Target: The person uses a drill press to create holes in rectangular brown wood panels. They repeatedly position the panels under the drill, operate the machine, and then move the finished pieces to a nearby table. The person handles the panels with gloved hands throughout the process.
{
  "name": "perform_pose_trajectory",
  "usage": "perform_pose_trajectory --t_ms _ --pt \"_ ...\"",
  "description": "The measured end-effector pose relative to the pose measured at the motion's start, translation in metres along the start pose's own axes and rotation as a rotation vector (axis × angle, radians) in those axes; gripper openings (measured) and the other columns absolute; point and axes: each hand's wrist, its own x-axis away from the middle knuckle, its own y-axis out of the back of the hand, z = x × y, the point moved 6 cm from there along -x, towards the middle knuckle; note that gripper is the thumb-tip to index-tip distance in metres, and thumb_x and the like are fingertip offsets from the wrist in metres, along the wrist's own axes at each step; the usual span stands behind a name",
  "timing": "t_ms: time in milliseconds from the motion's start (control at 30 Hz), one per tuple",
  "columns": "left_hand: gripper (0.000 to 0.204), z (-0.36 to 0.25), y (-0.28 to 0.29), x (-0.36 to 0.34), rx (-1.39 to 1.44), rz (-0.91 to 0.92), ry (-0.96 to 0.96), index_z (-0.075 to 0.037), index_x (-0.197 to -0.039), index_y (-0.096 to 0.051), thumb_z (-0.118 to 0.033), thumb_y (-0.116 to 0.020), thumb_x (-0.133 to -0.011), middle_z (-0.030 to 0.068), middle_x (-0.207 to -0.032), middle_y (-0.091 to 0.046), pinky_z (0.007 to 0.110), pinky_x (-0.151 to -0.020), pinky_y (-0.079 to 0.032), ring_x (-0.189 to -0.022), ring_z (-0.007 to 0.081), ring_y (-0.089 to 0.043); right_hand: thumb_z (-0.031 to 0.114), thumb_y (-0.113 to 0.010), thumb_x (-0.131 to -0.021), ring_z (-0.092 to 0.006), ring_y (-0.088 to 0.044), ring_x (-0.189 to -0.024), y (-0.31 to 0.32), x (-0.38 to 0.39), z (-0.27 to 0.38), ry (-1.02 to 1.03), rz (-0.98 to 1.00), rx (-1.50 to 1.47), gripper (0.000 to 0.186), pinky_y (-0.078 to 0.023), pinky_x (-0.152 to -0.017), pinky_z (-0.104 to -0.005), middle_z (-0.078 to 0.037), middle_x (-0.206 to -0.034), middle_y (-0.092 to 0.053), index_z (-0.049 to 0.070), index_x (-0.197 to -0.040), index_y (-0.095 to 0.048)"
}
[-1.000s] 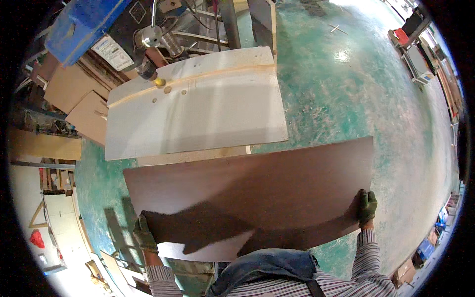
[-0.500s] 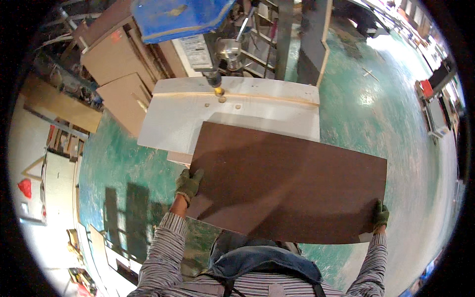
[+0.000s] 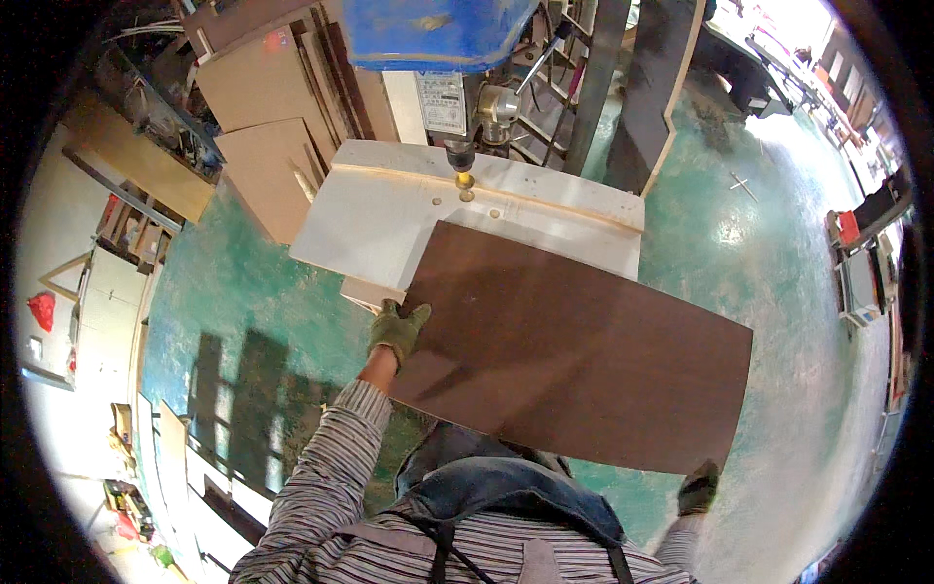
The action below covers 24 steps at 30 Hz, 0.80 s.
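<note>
The right hand [image 3: 699, 491] has shifted to the near-right corner of the brown board [image 3: 584, 350], its grip unclear; the left hand [image 3: 396, 334] clamps the left edge. Overlapping the white table [image 3: 375, 224], the board could tip if either hand slips.

Place: a woodworking workshop, surrounding the gloved left fingers [image 3: 418, 314] and right fingers [image 3: 700, 471].
Drill press: its blue head [image 3: 438, 34] is standing beyond the left fingers, the chuck [image 3: 460, 154] pointing down.
Drill table: a pale board [image 3: 360, 219] is lying just beyond the left fingers, bearing a wooden strip [image 3: 574, 211] and round spots, holes or marks.
Sheet stock: brown boards [image 3: 263, 88] are leaning together, farther beyond and left of the left fingers.
Panel: a dark-brown board [image 3: 574, 360] is spanning from left fingers to right fingers.
Floor: scuffed green flooring [image 3: 681, 234] is showing beyond the right fingers.
</note>
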Motion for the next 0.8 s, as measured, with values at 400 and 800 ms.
perform_pose_trajectory --t_ms 400,800 --pt "0.058 -0.119 -0.035 0.001 -0.423 -0.233 -0.833 -0.004 -0.145 -0.047 -0.039 -0.052 -0.099 0.0188 -0.155 -0.041 0.049 -0.124 -0.022 -0.147 0.0362 -0.033 0.031 -0.061 -0.102 -0.0091 -0.051 -0.063 -0.105 -0.066 -0.037 0.027 -0.454 -0.121 0.02 -0.042 -0.054 -0.028 0.004 -0.08 -0.065 0.015 -0.111 -0.069" --pt "0.06 -0.133 -0.028 -0.064 -0.353 -0.216 -0.77 -0.002 -0.148 -0.046 -0.041 -0.046 -0.101 0.0201 -0.157 -0.039 0.049 -0.125 -0.02 -0.148 0.0374 -0.033 0.035 -0.061 -0.1 -0.0174 -0.066 -0.1 -0.166 -0.145 -0.047 -0.1 0.063 -0.038 0.029 -0.054 -0.094 -0.0356 -0.001 -0.113 -0.072 0.013 -0.117 -0.07"
